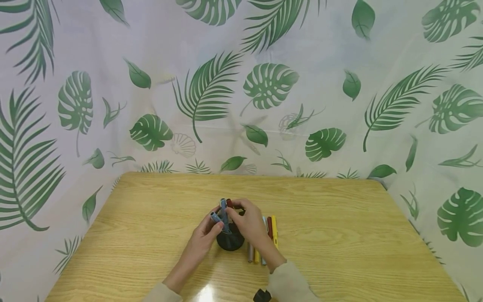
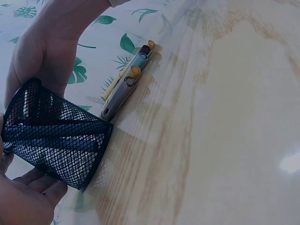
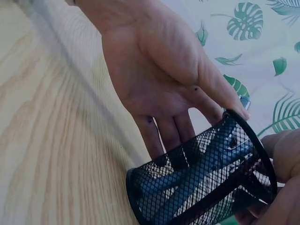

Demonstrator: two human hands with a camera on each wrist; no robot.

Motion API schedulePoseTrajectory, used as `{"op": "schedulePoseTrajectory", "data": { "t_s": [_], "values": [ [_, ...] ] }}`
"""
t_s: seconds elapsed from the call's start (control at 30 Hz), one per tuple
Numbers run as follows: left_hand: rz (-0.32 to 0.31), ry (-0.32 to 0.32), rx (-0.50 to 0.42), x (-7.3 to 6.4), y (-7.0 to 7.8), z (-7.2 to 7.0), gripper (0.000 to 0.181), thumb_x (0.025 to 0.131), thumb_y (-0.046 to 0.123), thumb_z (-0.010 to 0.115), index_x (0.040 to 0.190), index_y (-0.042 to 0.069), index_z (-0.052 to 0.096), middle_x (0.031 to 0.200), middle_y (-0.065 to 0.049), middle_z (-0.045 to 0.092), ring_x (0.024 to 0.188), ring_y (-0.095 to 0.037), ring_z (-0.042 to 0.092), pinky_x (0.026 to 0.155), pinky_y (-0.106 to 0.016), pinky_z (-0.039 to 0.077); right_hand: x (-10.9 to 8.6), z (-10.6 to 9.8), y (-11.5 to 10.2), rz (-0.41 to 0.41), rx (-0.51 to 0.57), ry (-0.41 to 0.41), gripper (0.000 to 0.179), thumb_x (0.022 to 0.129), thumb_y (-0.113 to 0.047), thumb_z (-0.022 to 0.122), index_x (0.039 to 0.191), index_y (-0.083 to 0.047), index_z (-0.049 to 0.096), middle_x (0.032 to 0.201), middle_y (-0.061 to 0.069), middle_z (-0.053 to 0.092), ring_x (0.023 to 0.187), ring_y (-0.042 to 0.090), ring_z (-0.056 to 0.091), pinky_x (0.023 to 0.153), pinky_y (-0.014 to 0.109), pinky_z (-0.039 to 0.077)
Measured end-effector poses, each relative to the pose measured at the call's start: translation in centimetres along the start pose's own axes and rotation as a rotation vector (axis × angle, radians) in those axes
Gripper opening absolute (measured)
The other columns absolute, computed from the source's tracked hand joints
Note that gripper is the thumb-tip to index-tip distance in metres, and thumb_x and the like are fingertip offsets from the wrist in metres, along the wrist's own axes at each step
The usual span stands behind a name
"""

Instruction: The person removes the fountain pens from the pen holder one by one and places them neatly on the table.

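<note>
A black mesh pen holder [image 1: 230,242] stands in front of me with a blue pen [image 1: 223,204], a second, leaning blue pen [image 1: 215,217] and a dark red pen [image 1: 229,202] in it. My left hand [image 1: 201,239] holds the holder from the left. In the right wrist view, the left fingers [image 3: 171,133] lie behind the mesh and the thumb is at the rim. My right hand [image 1: 248,221] reaches over the top from the right, its thumb and index finger pinching around the dark red pen, close against the upright blue one. The right fingertips are partly hidden.
Several pens lie side by side on the wooden table [image 1: 339,235] right of the holder, among them a yellow pen [image 1: 274,228] and a grey pen [image 2: 123,93]; my right forearm covers part of them. A small black object [image 1: 262,295] is at the near edge. Leaf-patterned cloth [image 1: 317,100] hangs behind.
</note>
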State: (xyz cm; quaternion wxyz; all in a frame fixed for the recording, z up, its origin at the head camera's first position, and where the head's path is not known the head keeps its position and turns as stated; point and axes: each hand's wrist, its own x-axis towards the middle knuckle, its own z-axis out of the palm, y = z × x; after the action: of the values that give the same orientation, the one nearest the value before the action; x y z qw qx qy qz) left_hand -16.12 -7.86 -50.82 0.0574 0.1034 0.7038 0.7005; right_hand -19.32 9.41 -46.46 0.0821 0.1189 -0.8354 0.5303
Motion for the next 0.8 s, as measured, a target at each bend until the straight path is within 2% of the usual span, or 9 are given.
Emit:
{"op": "schedulePoseTrajectory", "data": {
  "t_s": [0.13, 0.23, 0.4, 0.47, 0.7, 0.8],
  "values": [
    [0.007, 0.013, 0.016, 0.0, 0.0, 0.1, 0.059, 0.109, 0.028, 0.056, 0.162, 0.014, 0.036, 0.154, -0.024, 0.048, 0.145, -0.04, 0.041, 0.118, -0.059, 0.032, -0.1, -0.6, 0.4, 0.047, 0.042, 0.071, 0.02, 0.099, -0.015, 0.072, 0.113, -0.001, 0.074, 0.107, 0.011, 0.074, 0.096, 0.025, 0.069, 0.077, 0.032, 0.061],
    [0.011, 0.022, 0.021, -0.1, 0.1, 0.1, 0.058, 0.109, 0.027, 0.057, 0.161, 0.012, 0.037, 0.153, -0.025, 0.048, 0.144, -0.041, 0.041, 0.118, -0.058, 0.032, -0.3, -1.1, 0.6, 0.067, 0.083, 0.121, 0.019, 0.099, -0.016, 0.072, 0.112, -0.002, 0.075, 0.107, 0.01, 0.074, 0.093, 0.024, 0.071, 0.077, 0.029, 0.06],
    [0.016, 0.03, 0.018, -0.2, 0.3, 0.3, 0.057, 0.108, 0.026, 0.057, 0.161, 0.012, 0.038, 0.152, -0.026, 0.048, 0.145, -0.041, 0.041, 0.118, -0.058, 0.031, -0.5, -2.1, 1.0, 0.051, 0.143, 0.176, 0.019, 0.1, -0.017, 0.071, 0.109, -0.001, 0.075, 0.105, 0.011, 0.075, 0.095, 0.025, 0.072, 0.081, 0.028, 0.058],
    [0.02, 0.03, 0.015, -0.2, 0.3, 0.3, 0.057, 0.108, 0.025, 0.057, 0.16, 0.012, 0.038, 0.152, -0.026, 0.049, 0.144, -0.041, 0.041, 0.118, -0.058, 0.031, -0.7, -2.6, 1.0, 0.057, 0.171, 0.186, 0.02, 0.1, -0.02, 0.071, 0.108, -0.002, 0.075, 0.106, 0.011, 0.075, 0.096, 0.024, 0.072, 0.081, 0.028, 0.058],
    [0.03, 0.031, 0.014, -0.2, 0.2, 0.2, 0.055, 0.109, 0.023, 0.057, 0.16, 0.012, 0.04, 0.152, -0.026, 0.049, 0.144, -0.041, 0.041, 0.118, -0.057, 0.032, -0.9, -4.8, 0.7, 0.172, 0.35, 0.175, 0.024, 0.101, -0.021, 0.07, 0.111, 0.001, 0.073, 0.108, 0.014, 0.073, 0.103, 0.033, 0.068, 0.09, 0.041, 0.058],
    [0.027, 0.032, 0.024, -0.3, 0.2, 0.2, 0.056, 0.109, 0.024, 0.057, 0.16, 0.011, 0.039, 0.153, -0.026, 0.047, 0.145, -0.042, 0.04, 0.118, -0.058, 0.032, -1.0, -5.5, 0.7, 0.228, 0.388, 0.188, 0.027, 0.102, -0.022, 0.069, 0.114, 0.003, 0.071, 0.109, 0.014, 0.072, 0.097, 0.029, 0.07, 0.089, 0.039, 0.059]
  ]
}}
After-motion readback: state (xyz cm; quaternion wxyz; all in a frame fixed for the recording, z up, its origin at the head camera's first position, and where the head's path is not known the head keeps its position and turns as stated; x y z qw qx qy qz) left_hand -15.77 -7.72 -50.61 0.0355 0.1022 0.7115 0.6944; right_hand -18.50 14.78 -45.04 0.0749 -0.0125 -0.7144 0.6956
